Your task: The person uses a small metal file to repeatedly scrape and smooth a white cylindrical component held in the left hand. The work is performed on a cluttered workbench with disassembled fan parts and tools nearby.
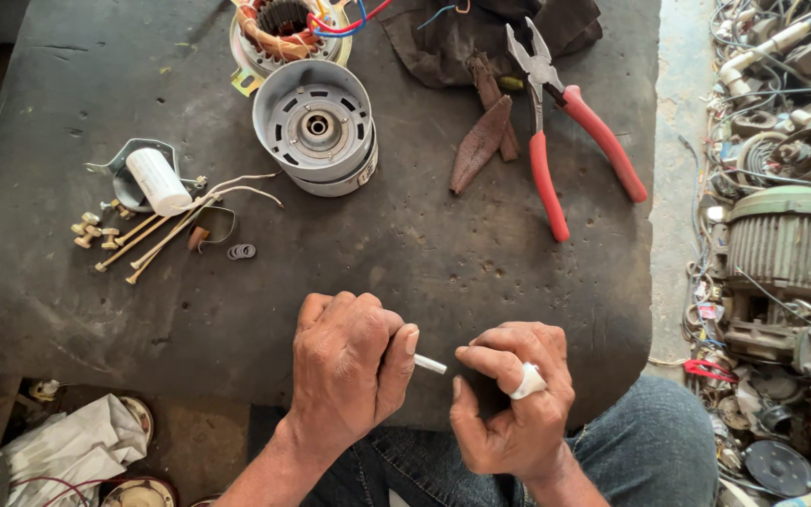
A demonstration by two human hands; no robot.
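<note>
nearest to me are the two hands, low in the view over my denim-clad knees. my left hand is curled into a closed fist around a thin white tube, whose short end pokes out to the right past the thumb. just beside it, my right hand is loosely curled with the forefinger and thumb reaching towards that tube end, close to it but i cannot tell whether they touch; a white wrap sits round one finger. both hands hover at the near edge of the dark worn table.

going left to right across the table: on the far left lies a white cylindrical capacitor resting on a metal bracket, with pale wires trailing right. just near of it are small brass screws and long thin bolts, then a pair of little washers. towards the middle, farther off, stands a grey metal motor housing (open side up, bearing seat showing), and behind it a stator with copper windings and red and blue leads. right of centre lie two brown pieces, then red-handled pliers, jaws pointing far. off the table at the far right is a heap of old motors and parts.
</note>
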